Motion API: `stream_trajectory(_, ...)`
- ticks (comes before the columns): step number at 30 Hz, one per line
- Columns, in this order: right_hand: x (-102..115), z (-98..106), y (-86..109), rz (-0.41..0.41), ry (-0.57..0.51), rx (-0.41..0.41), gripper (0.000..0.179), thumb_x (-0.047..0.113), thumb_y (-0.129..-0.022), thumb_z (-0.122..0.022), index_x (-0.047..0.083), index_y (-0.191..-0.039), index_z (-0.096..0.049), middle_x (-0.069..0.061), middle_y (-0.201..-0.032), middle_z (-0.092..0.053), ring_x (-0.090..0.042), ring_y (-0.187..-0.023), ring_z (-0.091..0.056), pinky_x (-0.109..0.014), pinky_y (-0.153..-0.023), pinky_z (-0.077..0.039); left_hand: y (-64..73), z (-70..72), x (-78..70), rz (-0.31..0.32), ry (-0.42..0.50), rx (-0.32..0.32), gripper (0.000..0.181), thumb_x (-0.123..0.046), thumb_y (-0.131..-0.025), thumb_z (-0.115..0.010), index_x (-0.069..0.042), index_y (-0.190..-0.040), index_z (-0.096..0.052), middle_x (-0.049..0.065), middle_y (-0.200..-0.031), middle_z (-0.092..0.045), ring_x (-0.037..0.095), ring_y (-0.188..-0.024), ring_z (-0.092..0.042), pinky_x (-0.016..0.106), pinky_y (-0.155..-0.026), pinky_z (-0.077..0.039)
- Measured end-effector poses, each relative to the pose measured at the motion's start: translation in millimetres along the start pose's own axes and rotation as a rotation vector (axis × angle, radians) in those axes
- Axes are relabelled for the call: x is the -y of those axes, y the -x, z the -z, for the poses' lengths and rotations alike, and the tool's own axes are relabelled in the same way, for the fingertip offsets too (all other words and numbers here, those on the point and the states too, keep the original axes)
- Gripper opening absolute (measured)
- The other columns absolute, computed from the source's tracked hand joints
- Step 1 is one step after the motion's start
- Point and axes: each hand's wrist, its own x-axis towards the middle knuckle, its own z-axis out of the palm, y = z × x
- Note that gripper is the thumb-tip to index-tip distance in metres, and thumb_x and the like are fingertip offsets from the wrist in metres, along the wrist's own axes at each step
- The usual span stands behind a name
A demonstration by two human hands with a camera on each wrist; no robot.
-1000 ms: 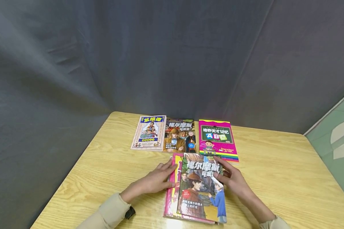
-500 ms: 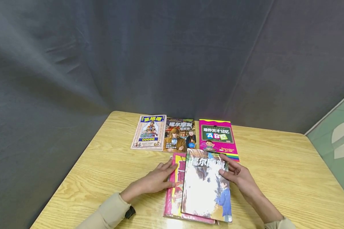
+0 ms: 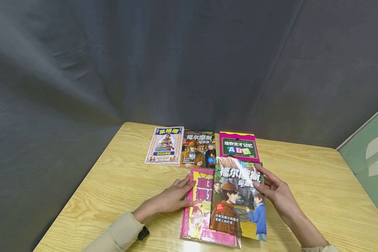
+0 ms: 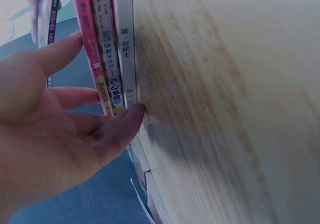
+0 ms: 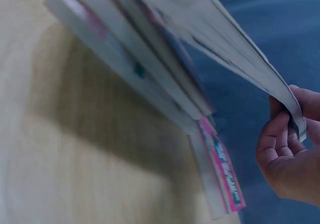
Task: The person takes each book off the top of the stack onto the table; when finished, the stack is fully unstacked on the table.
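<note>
My right hand (image 3: 278, 192) pinches a comic-style paperback book (image 3: 236, 206) by its upper right edge, thumb on the cover and fingers underneath. In the right wrist view this paperback (image 5: 225, 41) is raised at a slant over the stack, its pages bending near the fingers. Below it lies a pink-and-yellow book (image 3: 193, 222), partly covered, the top one of a stack. My left hand (image 3: 168, 198) rests against the left side of that stack. The left wrist view shows its fingertips at the spines of the pink book (image 4: 89, 43) and the white book (image 4: 125, 38) beneath.
Along the back of the wooden table (image 3: 119, 182) lie a white-and-blue book (image 3: 165, 145), a detective-cover book (image 3: 193, 154) and a magenta ABC book (image 3: 239, 143). The raised paperback overlaps the magenta one in the head view. A dark cloth (image 3: 189, 63) hangs behind.
My right hand has lifted the paperback off the stack and drawn it right and slightly up, uncovering more of the pink-and-yellow book. My left hand has stayed in place.
</note>
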Motion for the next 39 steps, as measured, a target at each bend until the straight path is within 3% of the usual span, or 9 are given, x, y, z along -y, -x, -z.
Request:
stream_trajectory(5,10,18,-0.5,-0.037,-0.021,-0.023,0.062,0.020,-0.095,-0.062,0.025,-0.150,-0.036,-0.001,-0.093,-0.025,-0.009,-0.079,-0.032,-0.022,-0.061,-0.041,-0.8,-0.1,-0.5,0.013,0.002,0.009,0.070,-0.038,-0.095,-0.057,-0.006,-0.151,-0.029,0.020,-0.158,-0.012,0.044,-0.140,-0.021,0.054,-0.110,-0.029)
stream_trajectory(9,15,43,-5.7,-0.041,-0.032,-0.056,0.062,0.019,-0.095,-0.062,0.026,-0.150,-0.036,0.000,-0.094,-0.024,-0.010,-0.081,-0.029,-0.023,-0.060,-0.037,-1.4,-0.3,-0.8,0.012,0.000,0.007,0.070,-0.039,-0.095,-0.057,-0.006,-0.151,-0.029,0.019,-0.158,-0.012,0.042,-0.141,-0.020,0.054,-0.111,-0.029)
stream_trajectory(11,17,58,-9.7,-0.031,0.003,-0.065,0.062,0.020,-0.095,-0.062,0.027,-0.150,-0.035,-0.005,-0.108,-0.034,-0.010,-0.094,-0.034,-0.019,-0.062,-0.039,-1.4,-0.2,-1.1,0.011,0.002,0.003,0.071,-0.039,-0.095,-0.057,-0.006,-0.151,-0.030,0.018,-0.159,-0.011,0.040,-0.141,-0.021,0.052,-0.111,-0.030)
stream_trajectory(14,19,83,-17.2,-0.004,0.084,-0.076,0.061,0.020,-0.096,-0.061,0.028,-0.151,-0.034,-0.010,-0.132,-0.031,-0.009,-0.104,-0.034,-0.017,-0.063,-0.040,-1.4,-0.1,-1.6,0.014,0.010,0.002,0.071,-0.039,-0.095,-0.058,-0.005,-0.150,-0.029,0.019,-0.159,-0.012,0.037,-0.141,-0.022,0.050,-0.111,-0.031)
stream_trajectory(16,20,100,-23.8,0.025,0.106,-0.067,0.059,0.019,-0.096,-0.059,0.027,-0.150,-0.035,-0.011,-0.128,-0.039,-0.008,-0.102,-0.040,-0.017,-0.062,-0.041,-1.8,-0.3,-1.5,0.018,0.014,0.002,0.072,-0.040,-0.095,-0.057,-0.005,-0.151,-0.029,0.019,-0.158,-0.012,0.035,-0.141,-0.023,0.049,-0.111,-0.031)
stream_trajectory(21,22,136,-41.5,0.078,0.029,-0.027,0.052,0.009,-0.095,-0.059,0.023,-0.144,-0.046,0.007,-0.068,-0.041,-0.007,-0.063,-0.051,-0.022,-0.054,-0.045,-1.7,-0.7,-1.9,0.030,0.033,0.009,0.072,-0.041,-0.095,-0.056,-0.006,-0.151,-0.028,0.018,-0.159,-0.011,0.035,-0.142,-0.020,0.049,-0.112,-0.030)
stream_trajectory(25,21,156,-54.0,0.058,0.003,-0.009,0.046,0.008,-0.096,-0.059,0.026,-0.137,-0.053,0.005,-0.075,-0.054,-0.010,-0.067,-0.059,-0.024,-0.055,-0.047,-1.3,-1.5,-0.4,0.035,0.036,0.012,0.071,-0.041,-0.096,-0.056,-0.007,-0.152,-0.028,0.016,-0.159,-0.010,0.037,-0.143,-0.018,0.050,-0.112,-0.029)
stream_trajectory(33,15,179,-76.7,-0.035,0.269,-0.060,0.063,0.021,-0.098,-0.057,0.016,-0.153,-0.027,0.017,-0.091,-0.060,-0.006,-0.071,-0.058,-0.025,-0.058,-0.048,-1.0,-1.6,1.3,0.028,0.004,0.004,0.071,-0.039,-0.095,-0.057,-0.006,-0.151,-0.029,0.018,-0.158,-0.013,0.036,-0.142,-0.021,0.050,-0.111,-0.031)
stream_trajectory(39,8,185,-86.2,-0.066,0.406,-0.090,0.058,0.031,-0.101,-0.049,0.015,-0.153,-0.028,0.023,-0.101,-0.051,-0.003,-0.079,-0.055,-0.025,-0.062,-0.047,-1.7,-1.0,-0.2,0.021,0.001,0.012,0.071,-0.042,-0.095,-0.055,-0.007,-0.151,-0.029,0.017,-0.159,-0.011,0.039,-0.141,-0.021,0.052,-0.110,-0.032)
